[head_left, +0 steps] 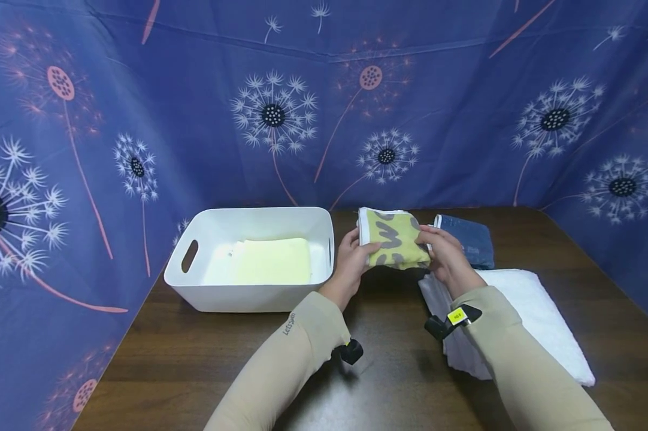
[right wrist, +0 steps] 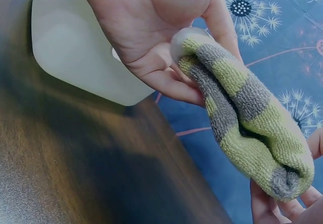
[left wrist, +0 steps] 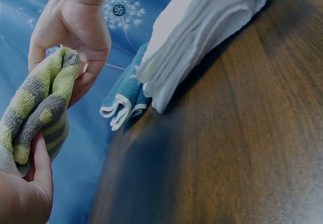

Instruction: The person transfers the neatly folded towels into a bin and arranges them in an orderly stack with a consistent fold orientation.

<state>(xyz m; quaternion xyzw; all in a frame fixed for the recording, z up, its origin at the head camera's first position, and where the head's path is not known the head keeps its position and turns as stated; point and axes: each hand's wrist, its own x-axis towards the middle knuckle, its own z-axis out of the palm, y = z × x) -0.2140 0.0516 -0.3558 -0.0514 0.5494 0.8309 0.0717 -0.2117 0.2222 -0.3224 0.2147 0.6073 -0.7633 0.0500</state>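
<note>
A folded yellow-green and grey patterned towel (head_left: 393, 238) with a white edge is held up above the table between both hands. At its left side my left hand (head_left: 351, 263) grips it, thumb over the front face. On the opposite side my right hand (head_left: 447, 256) pinches the edge between thumb and fingers. The layered folds of the towel (left wrist: 38, 108) show in the left wrist view, and its rounded lower folds (right wrist: 252, 113) in the right wrist view. Left of the hands stands a white bin (head_left: 254, 298) with a pale yellow folded cloth (head_left: 272, 262) inside.
Right of the hands, a folded blue towel (head_left: 469, 239) with a white edge lies behind a larger folded white towel (head_left: 534, 323). The brown wooden table (head_left: 378, 383) reaches back to a blue dandelion-patterned curtain (head_left: 453, 120).
</note>
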